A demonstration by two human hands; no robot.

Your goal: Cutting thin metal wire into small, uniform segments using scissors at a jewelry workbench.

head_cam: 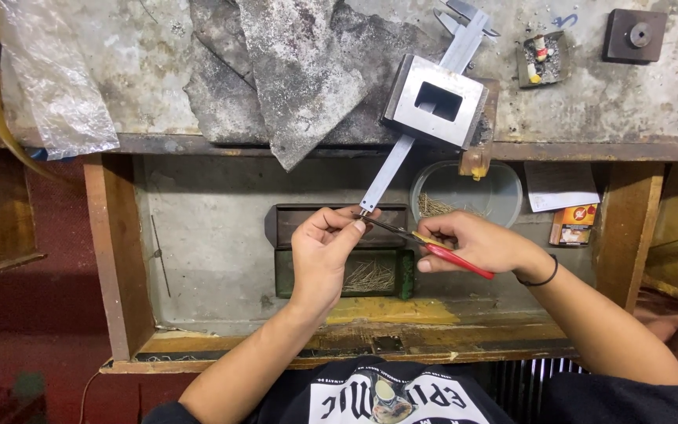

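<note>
Red-handled pliers (433, 245) in right hand (476, 242); caliper (402, 149), green tray (402, 275) near.

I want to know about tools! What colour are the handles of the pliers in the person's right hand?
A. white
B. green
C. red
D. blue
C: the right hand grips small pliers whose handles are red with a bit of yellow near the joint, while their dark tips point toward the fingertips of the left hand over the open drawer.
</note>
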